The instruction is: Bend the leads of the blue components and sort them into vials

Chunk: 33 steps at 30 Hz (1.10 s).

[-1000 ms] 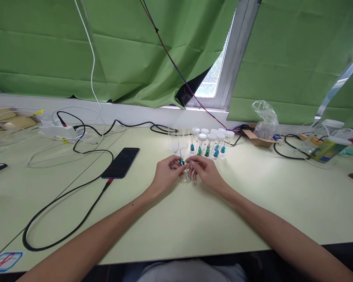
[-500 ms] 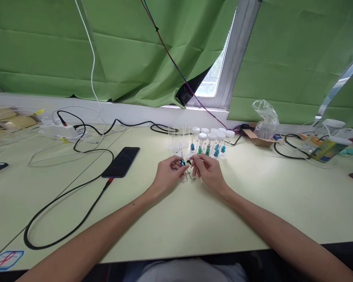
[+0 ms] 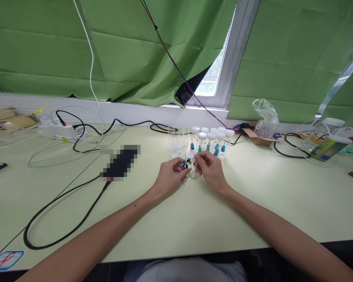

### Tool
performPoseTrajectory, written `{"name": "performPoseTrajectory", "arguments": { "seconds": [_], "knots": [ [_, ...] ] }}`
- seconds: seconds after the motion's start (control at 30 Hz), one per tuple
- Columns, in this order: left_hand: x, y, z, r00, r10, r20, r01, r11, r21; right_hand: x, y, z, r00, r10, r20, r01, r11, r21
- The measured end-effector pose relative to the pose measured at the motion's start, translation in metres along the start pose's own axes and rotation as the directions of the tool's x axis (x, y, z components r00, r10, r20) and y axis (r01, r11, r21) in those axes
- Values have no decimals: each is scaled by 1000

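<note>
My left hand (image 3: pixel 172 174) pinches a small blue piece (image 3: pixel 185 165) with a thin wire or needle standing up from it. Close beside it, my right hand (image 3: pixel 210 169) has thumb and forefinger together; whatever is between them is too small to make out. A small black piece (image 3: pixel 189 160) lies between the hands, and thin bent wires (image 3: pixel 192 176) show on the table below it. Just behind stand several clear vials with white caps (image 3: pixel 202 136), holding blue and green pieces with thin stems. Several clear uncapped tubes (image 3: pixel 176 141) stand to their left.
A blurred-out phone (image 3: pixel 120 163) with a black cable (image 3: pixel 67 238) lies on the left of the table. A white power strip (image 3: pixel 59 130) sits behind it. At the back right are a small cardboard box (image 3: pixel 260 138), a plastic bag (image 3: pixel 265 117) and a labelled jar (image 3: pixel 329 148).
My left hand has shifted slightly right with the blue piece, and its wire stands more upright. My right hand has moved slightly up and right.
</note>
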<state>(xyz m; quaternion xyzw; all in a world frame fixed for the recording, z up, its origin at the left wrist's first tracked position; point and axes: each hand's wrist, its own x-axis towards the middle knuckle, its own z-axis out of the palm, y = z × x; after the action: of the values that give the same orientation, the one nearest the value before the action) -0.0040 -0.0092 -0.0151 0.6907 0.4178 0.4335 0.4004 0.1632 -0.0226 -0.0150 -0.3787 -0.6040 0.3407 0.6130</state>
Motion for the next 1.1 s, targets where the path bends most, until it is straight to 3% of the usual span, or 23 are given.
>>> {"name": "performPoseTrajectory", "arguments": {
  "seconds": [0.17,0.4,1.1],
  "knots": [
    [-2,-2,1,1000,8,23,-9,999,33,0,-1,0,999,26,21,-25,999,-36],
    [-3,1,1,997,55,51,-60,992,108,-1,-1,-1,999,-37,35,42,988,-147],
    [-3,0,0,989,138,53,-146,962,229,-2,-1,-1,996,-58,71,72,977,-201]
  ]
}}
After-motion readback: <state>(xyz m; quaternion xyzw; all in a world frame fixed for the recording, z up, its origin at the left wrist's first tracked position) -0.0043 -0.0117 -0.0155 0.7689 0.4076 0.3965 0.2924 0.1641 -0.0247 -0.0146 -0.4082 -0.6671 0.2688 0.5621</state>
